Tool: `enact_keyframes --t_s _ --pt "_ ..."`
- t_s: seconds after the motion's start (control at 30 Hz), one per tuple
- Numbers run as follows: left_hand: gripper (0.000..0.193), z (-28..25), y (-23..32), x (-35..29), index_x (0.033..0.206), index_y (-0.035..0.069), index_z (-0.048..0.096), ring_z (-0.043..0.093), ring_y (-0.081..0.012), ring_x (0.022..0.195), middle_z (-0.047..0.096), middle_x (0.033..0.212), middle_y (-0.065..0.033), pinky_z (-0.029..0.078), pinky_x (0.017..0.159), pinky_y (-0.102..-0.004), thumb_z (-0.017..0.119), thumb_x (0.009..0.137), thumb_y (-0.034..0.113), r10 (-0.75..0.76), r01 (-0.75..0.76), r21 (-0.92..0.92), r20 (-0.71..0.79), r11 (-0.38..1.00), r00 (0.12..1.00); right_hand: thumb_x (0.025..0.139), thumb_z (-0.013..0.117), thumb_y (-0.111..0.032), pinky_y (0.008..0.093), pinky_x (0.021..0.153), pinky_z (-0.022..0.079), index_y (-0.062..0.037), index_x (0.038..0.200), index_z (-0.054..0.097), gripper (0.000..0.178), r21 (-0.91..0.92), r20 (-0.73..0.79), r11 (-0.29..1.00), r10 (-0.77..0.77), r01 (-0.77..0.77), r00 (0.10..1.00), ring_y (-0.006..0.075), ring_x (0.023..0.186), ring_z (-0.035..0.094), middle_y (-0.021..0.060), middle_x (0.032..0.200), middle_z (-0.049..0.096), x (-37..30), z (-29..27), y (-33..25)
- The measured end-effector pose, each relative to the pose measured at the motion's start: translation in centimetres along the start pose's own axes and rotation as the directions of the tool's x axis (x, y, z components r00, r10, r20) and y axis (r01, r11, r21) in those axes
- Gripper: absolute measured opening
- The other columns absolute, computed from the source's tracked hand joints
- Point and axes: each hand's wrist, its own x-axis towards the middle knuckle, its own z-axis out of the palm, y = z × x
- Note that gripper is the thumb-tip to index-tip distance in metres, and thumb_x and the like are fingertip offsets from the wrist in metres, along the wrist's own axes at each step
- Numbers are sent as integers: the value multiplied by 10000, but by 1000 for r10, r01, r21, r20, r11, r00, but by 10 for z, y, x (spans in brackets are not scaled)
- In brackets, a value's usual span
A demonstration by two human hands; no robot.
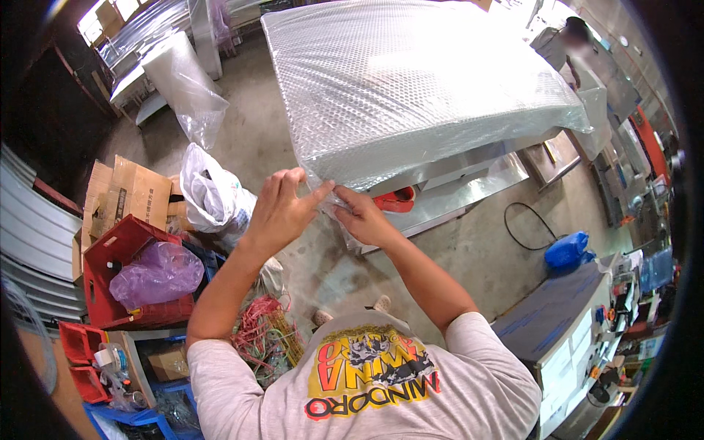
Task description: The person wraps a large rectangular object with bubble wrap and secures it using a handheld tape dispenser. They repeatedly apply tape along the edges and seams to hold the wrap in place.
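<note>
A large sheet of clear bubble wrap covers a metal table or cabinet, hanging down over its near edge. At the near left corner, my right hand pinches the loose end of the wrap between thumb and fingers. My left hand is at the same corner, its thumb pressed on the wrap beside my right fingertips and its other fingers bent at the wrap's edge. Just right of my right hand is a red tape dispenser, partly hidden by the hand. Whether tape lies under my fingers I cannot make out.
At left are a red crate with a purple plastic bag, cardboard boxes and a white bag. Tangled pink strapping lies near my left elbow. A person is at the far right; a blue container sits on the floor.
</note>
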Motion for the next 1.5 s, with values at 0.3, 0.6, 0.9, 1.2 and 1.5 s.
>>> enact_keyframes --t_s 0.3,0.6,0.9,1.2,1.5 --pt "321 -34 30 -2 1009 94 641 481 -322 1125 561 1260 -67 398 958 -476 660 689 75 5 -34 101 274 994 962 853 713 -253 476 1076 401 -11 1397 467 644 -530 -281 789 184 -312 942 377 1316 481 181 1379 548 -77 -83 147" --pt "390 -30 125 -35 1082 86 649 590 -280 946 633 1171 -90 473 834 -419 703 696 78 -164 198 -222 164 955 973 820 737 -335 500 963 423 -71 1292 580 563 -940 -128 281 243 -196 961 335 1257 496 126 1286 612 -42 -122 290" --pt "490 113 122 -85 1317 74 556 607 -252 1101 597 1275 -108 507 892 -358 731 865 146 -449 732 -597 584 328 676 836 701 -221 499 995 440 -69 1011 638 240 -692 136 721 71 43 988 356 1112 565 127 1071 639 -151 -114 171" --pt "354 103 112 -76 1172 68 689 688 -262 961 691 1091 -130 546 862 -362 771 865 224 158 232 -915 296 331 942 753 748 -145 482 1017 438 -7 1031 616 338 -757 54 653 75 -8 996 400 1150 551 148 1055 628 -239 -54 -4" --pt "195 64 93 -68 1081 30 676 672 -270 828 690 921 -119 530 739 -353 693 914 128 189 261 -946 296 191 936 771 756 -99 471 1017 442 -22 1086 623 350 -666 -151 720 126 -195 980 399 1193 534 122 1085 640 -265 -2 -39"
